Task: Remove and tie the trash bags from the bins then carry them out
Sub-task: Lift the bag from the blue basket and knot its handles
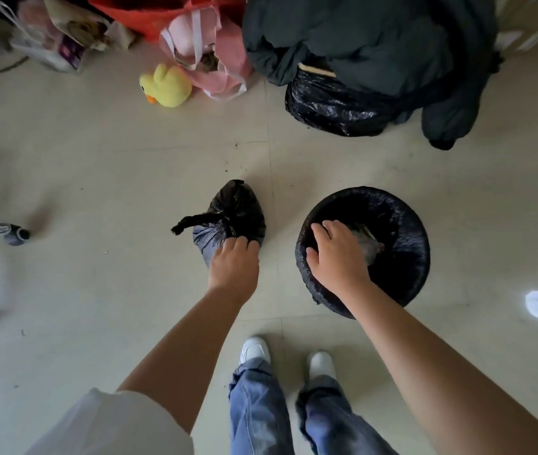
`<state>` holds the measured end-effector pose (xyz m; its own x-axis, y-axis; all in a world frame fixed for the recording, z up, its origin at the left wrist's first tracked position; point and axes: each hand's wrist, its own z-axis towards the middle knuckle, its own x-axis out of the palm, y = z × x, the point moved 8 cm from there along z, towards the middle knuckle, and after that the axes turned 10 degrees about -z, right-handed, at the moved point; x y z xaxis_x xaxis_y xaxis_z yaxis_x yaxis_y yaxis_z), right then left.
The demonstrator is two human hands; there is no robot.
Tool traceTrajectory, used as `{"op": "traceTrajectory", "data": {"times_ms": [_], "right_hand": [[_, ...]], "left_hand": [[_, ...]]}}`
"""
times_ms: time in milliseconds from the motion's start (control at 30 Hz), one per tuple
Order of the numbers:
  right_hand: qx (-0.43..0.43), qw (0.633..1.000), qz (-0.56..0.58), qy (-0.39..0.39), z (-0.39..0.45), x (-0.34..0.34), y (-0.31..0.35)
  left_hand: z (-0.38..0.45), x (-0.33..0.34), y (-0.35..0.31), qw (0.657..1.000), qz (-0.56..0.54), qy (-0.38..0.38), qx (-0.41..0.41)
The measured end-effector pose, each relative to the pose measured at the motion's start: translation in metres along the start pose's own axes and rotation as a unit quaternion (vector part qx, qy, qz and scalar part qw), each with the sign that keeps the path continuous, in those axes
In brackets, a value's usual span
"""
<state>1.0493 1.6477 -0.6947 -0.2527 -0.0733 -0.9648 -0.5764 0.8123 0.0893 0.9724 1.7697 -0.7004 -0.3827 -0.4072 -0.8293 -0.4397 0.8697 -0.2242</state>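
Left hand [234, 262] rested on the tied black bag [231, 218] on the floor [97, 178], fingers curled over its near side, knot tail sticking out left of the hand. Right hand [336, 254] reached into the lined bin [362, 249] just right of it, fingers spread over the liner's inner rim. White shoes [254, 349] stood below both hands

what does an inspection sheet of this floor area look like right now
surface: pale tiled floor, dark crumbs near the tile joint.
job's things: tied bag on the floor; bin still lined with an open bag, trash inside.
clutter: duck toy, pink bag, dark coat over a black sack.
hands: left hand on the tied bag; right hand at the bin's rim.
cables: nothing seen.
surroundings: white shoes, jeans.
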Motion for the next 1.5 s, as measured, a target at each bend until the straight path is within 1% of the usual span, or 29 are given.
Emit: {"op": "traceTrajectory", "data": {"times_ms": [33, 133, 200, 267, 367, 500, 567, 633, 700, 767, 833, 900, 967, 1000, 1067, 1167, 1233, 1333, 1467, 1500], "right_hand": [[0.015, 1.000, 0.006, -0.008, -0.009, -0.013, -0.013], [0.044, 0.999, 0.013, 0.004, -0.038, -0.036, -0.057], [0.046, 0.999, 0.007, 0.011, -0.061, -0.037, -0.088], [0.030, 1.000, 0.003, -0.008, -0.081, -0.033, -0.118], [-0.004, 0.999, -0.016, -0.028, -0.110, -0.006, -0.156], [-0.053, 0.996, -0.050, -0.046, -0.134, 0.035, -0.186], [-0.068, 0.995, -0.054, -0.055, -0.141, 0.063, -0.199], [-0.086, 0.992, -0.050, -0.074, -0.144, 0.090, -0.206], [-0.113, 0.987, -0.052, -0.097, -0.142, 0.116, -0.207], [-0.159, 0.978, -0.045, -0.128, -0.138, 0.135, -0.203], [-0.198, 0.966, -0.046, -0.159, -0.131, 0.147, -0.201], [-0.226, 0.954, -0.050, -0.192, -0.121, 0.154, -0.201], [-0.259, 0.943, -0.043, -0.205, -0.114, 0.159, -0.199], [-0.277, 0.936, -0.047, -0.211, -0.110, 0.160, -0.197], [-0.308, 0.925, -0.070, -0.213, -0.108, 0.164, -0.190], [-0.342, 0.906, -0.105, -0.225, -0.109, 0.166, -0.181], [-0.351, 0.899, -0.123, -0.230, -0.111, 0.168, -0.179], [-0.369, 0.893, -0.130, -0.223, -0.117, 0.171, -0.175], [-0.382, 0.893, -0.117, -0.207, -0.117, 0.173, -0.174], [-0.383, 0.895, -0.115, -0.200, -0.116, 0.172, -0.174]], "left_hand": [[-0.005, -0.007, -0.014, 1.000, -0.012, -0.010, 0.007], [-0.022, -0.016, -0.058, 0.999, -0.034, -0.029, 0.020], [-0.033, -0.007, -0.087, 0.999, -0.038, -0.032, 0.023], [-0.043, 0.008, -0.113, 0.997, -0.057, -0.054, 0.018], [-0.057, 0.038, -0.151, 0.994, -0.073, -0.081, -0.006], [-0.060, 0.095, -0.185, 0.995, -0.045, -0.091, -0.020], [-0.060, 0.123, -0.203, 0.992, -0.021, -0.121, 0.019], [-0.051, 0.158, -0.207, 0.990, 0.020, -0.137, 0.039], [-0.041, 0.189, -0.201, 0.986, 0.019, -0.153, 0.059], [-0.032, 0.209, -0.193, 0.978, 0.030, -0.179, 0.098], [-0.022, 0.219, -0.187, 0.964, 0.035, -0.210, 0.159], [-0.015, 0.225, -0.183, 0.942, 0.056, -0.236, 0.230], [-0.011, 0.230, -0.182, 0.920, 0.076, -0.242, 0.300], [-0.010, 0.234, -0.180, 0.912, 0.079, -0.239, 0.323], [-0.009, 0.239, -0.177, 0.896, 0.079, -0.255, 0.355], [-0.009, 0.238, -0.176, 0.867, 0.103, -0.303, 0.382], [-0.010, 0.238, -0.177, 0.862, 0.117, -0.302, 0.390], [-0.012, 0.236, -0.181, 0.865, 0.113, -0.295, 0.390], [-0.010, 0.227, -0.179, 0.870, 0.057, -0.303, 0.384], [-0.008, 0.223, -0.178, 0.880, 0.033, -0.301, 0.367]]}}
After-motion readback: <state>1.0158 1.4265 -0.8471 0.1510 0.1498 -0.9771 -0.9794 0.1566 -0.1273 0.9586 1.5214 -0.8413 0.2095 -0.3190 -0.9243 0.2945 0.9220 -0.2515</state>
